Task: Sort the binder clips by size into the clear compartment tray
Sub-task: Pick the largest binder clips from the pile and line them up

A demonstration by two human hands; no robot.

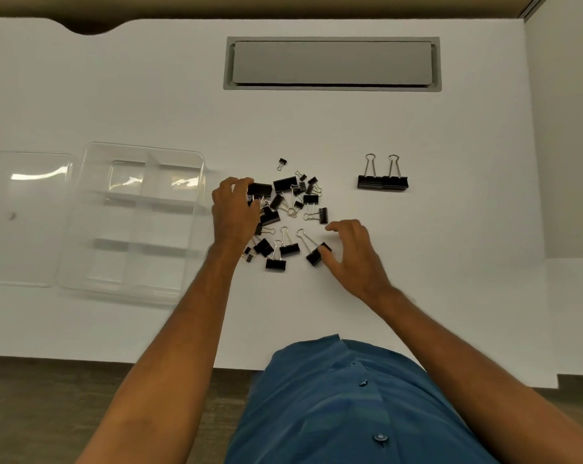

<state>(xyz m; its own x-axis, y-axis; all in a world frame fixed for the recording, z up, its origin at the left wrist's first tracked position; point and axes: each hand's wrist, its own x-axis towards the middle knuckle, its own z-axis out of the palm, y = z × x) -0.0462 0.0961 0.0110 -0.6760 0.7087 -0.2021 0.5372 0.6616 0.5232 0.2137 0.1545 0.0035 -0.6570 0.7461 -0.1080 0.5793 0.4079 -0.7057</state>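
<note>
Between curled left hand (234, 209) and spread right hand (352, 254), loose binder clips (288, 216), none gripped.

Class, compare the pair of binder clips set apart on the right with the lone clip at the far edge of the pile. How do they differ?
The pair of large clips is far bigger than the lone tiny clip. The pair lies side by side, touching, handles pointing away from the person; the tiny clip lies alone, its handles pointing toward the person. Both are black with silver wire handles, and both rest on the white table, outside the tray.

Bare desk (317, 128) beyond clip pile (283, 212)
</note>
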